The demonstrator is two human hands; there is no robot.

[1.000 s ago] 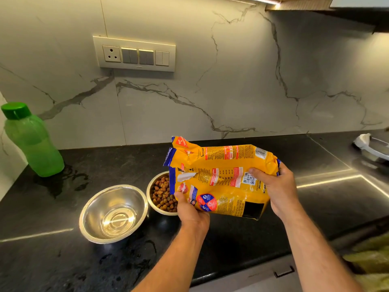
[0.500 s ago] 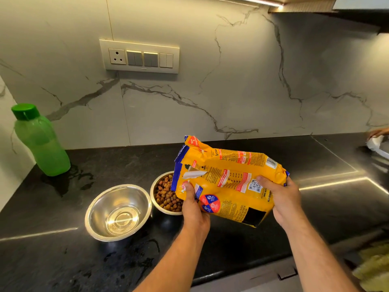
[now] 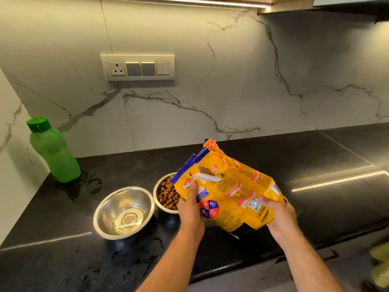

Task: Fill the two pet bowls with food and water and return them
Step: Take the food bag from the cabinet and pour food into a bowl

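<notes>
1 green plastic bottle with green cap upright, far left on black counter | 2 round steel bowls: left bowl holds water, right bowl holds brown kibble | 1 yellow pet-food bag tilted above right bowl | left hand grips bag near top, right hand grips bottom

A home kitchen: a black stone counter runs beneath a marble-veined backsplash. At about eleven o'clock a socket-and-switch plate sits in the wall, with under-cabinet strip lighting at twelve.
</notes>
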